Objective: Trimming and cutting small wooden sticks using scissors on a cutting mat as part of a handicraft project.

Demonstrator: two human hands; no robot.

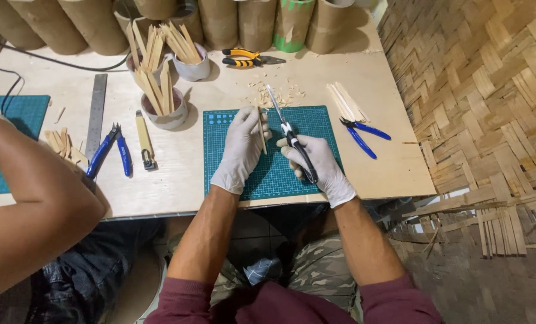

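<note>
Holding stick (261, 129) upright on mat (316, 123), left hand (241, 150) closed round it | right hand (316, 161) gripping knife (289, 135), blade beside stick | we judge a slip could cut left fingers

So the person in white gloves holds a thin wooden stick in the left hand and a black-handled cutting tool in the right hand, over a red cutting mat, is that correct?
Not quite: the cutting mat is green, not red, as the head view shows. The rest holds: the white-gloved left hand holds a thin wooden stick, and the right hand holds a black-handled cutting tool.
</note>
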